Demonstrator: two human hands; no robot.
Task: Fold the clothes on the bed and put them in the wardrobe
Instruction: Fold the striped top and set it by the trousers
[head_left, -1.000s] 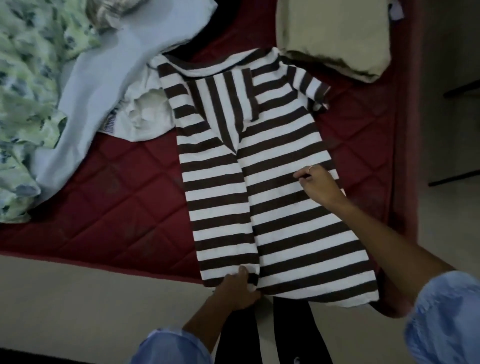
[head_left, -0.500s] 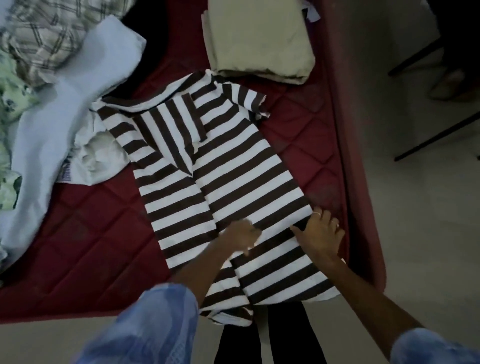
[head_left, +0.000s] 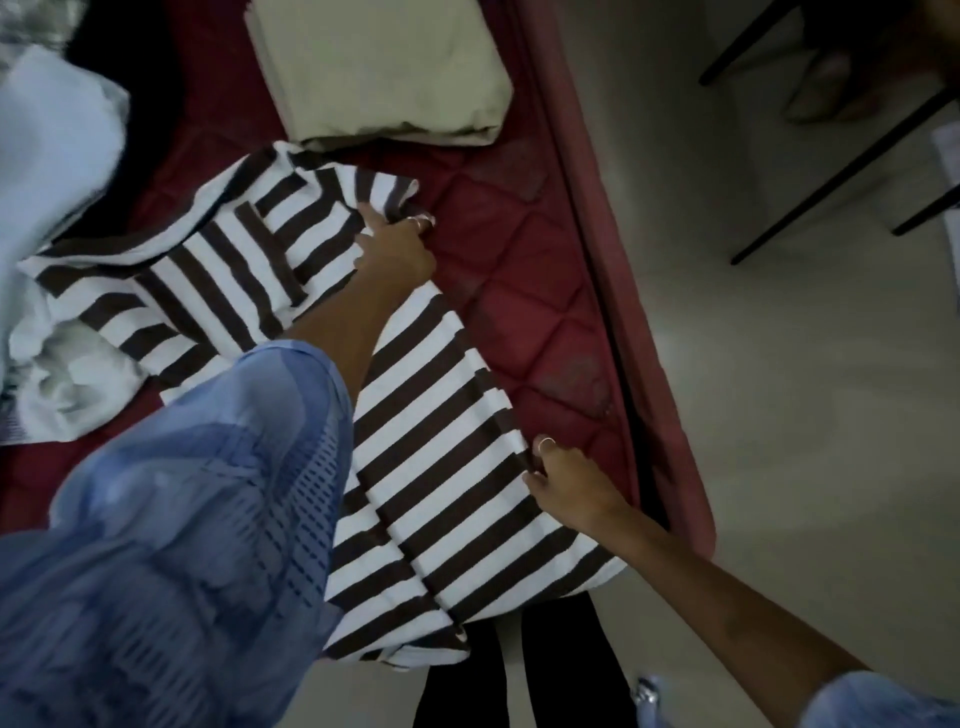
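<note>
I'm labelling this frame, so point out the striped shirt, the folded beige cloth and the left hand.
striped shirt (head_left: 447, 467): head view, lower body panel.
folded beige cloth (head_left: 384, 67): head view, its top face.
left hand (head_left: 397, 247): head view, back of the hand at the shirt's sleeve.

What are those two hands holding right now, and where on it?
Both hold the striped shirt. The left hand grips its short sleeve at the far side; the right hand pinches the side edge lower down, near the hem.

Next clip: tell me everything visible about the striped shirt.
The striped shirt is brown-and-white, soft knit by its look, spread on the red quilted bed, its left side already folded inward, hem hanging over the near edge. The left hand grips the right sleeve; the right hand pinches the right side edge.
</note>
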